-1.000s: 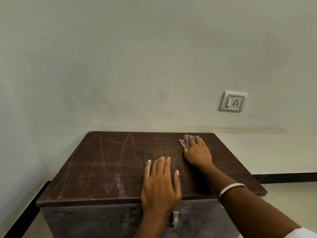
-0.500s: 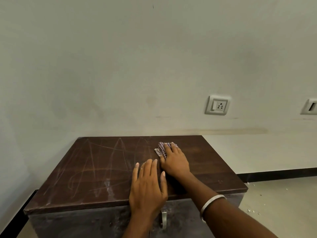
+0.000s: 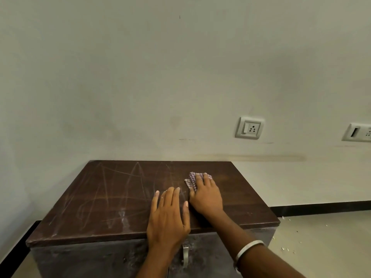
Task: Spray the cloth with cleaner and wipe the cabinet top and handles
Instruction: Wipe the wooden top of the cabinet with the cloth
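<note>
Flat on the cabinet top, near its front edge: left hand, fingers straight and close together, holding nothing. Just beside it, further back and to the right: right hand, fingers spread flat, pressing down on the cloth. Small checked cloth, purple and white, bunched and soft, peeking out from under the fingertips, on the right half of the top, nearer the back edge. Top made of dark brown wood, smooth and a bit shiny, with pale chalky scratch lines in zigzags across the left half. Below the top, a dull grey front, rough and smudgy. Thin metal handle hanging straight down on the front, under the left hand. White bangle round the right wrist. Pale wall behind, with a square white socket. Small white crumbs on the floor to the right.
</note>
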`<state>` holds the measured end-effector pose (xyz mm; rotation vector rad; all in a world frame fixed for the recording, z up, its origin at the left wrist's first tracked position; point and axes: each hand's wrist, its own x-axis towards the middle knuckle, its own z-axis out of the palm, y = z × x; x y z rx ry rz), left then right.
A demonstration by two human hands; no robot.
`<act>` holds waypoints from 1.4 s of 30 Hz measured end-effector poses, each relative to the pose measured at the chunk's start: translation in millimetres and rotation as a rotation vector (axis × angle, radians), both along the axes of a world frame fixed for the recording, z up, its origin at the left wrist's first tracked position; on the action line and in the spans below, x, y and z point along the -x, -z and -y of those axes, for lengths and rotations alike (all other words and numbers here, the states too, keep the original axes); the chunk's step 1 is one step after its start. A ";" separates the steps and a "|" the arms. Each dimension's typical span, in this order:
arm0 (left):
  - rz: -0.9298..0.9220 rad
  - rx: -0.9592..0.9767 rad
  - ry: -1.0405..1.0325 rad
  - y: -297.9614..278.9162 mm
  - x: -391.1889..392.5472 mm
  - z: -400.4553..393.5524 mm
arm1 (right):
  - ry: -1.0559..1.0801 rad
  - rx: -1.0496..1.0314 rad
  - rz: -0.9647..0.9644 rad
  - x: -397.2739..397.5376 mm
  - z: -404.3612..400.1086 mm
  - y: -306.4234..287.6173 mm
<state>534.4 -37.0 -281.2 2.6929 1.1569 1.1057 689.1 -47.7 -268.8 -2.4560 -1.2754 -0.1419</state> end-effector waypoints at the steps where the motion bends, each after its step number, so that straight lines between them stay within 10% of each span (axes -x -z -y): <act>1: 0.000 -0.001 -0.002 -0.5 0.1 0.3 | -0.032 0.002 0.009 7.6 -3.3 2.4; 42: 0.009 0.058 -0.190 3.8 96.5 -49.1 | 0.070 -0.013 -0.025 31.7 84.8 -2.0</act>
